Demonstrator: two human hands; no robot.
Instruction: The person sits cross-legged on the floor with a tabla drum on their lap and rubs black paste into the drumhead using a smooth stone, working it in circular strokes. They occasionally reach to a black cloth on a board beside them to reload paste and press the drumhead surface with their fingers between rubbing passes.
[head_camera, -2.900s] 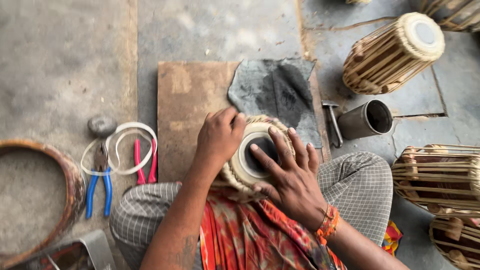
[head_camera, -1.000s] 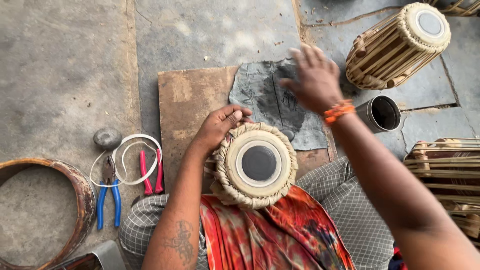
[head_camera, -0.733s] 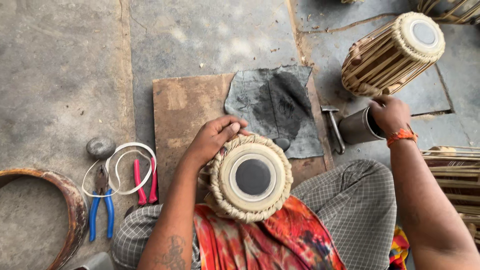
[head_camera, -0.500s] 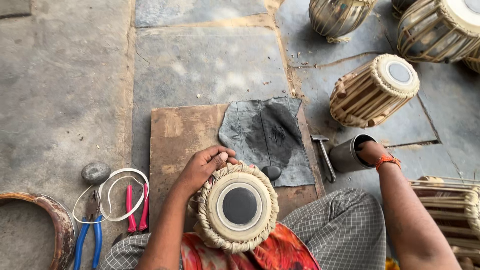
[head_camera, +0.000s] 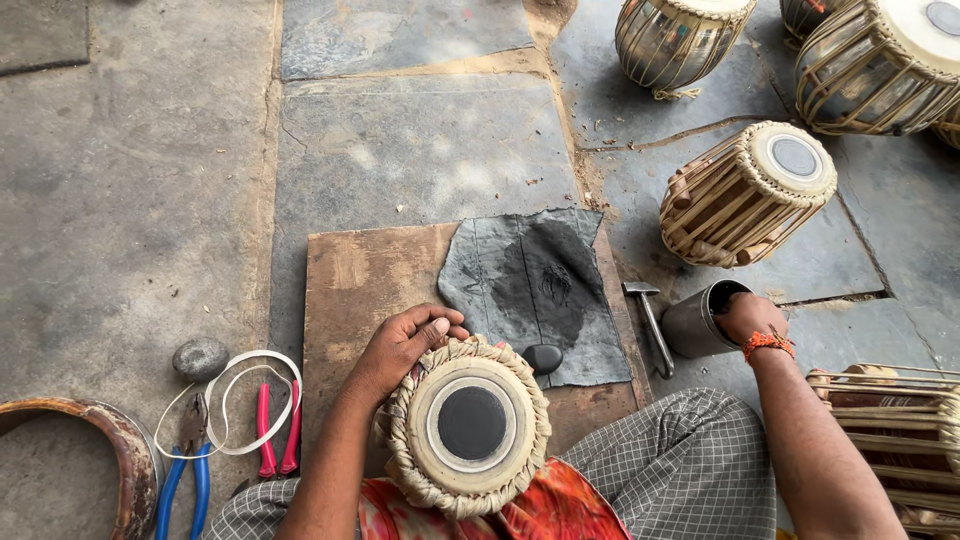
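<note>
Head view: we find the left hand (head_camera: 405, 345) cupped over the upper rim of the small round drum with braided rope edge and black centre spot (head_camera: 468, 425), which rests on the person's lap. The right hand (head_camera: 745, 315) reaches into the grey metal cup (head_camera: 695, 322); whether its fingers are closed there, we cannot tell. We judge the drum stiff-bodied and fairly heavy, its skin delicate; the braided rim is the safe hold. A dark grey cloth (head_camera: 535, 290) lies on the brown board (head_camera: 365, 285). No packages, labels or signs observed.
</note>
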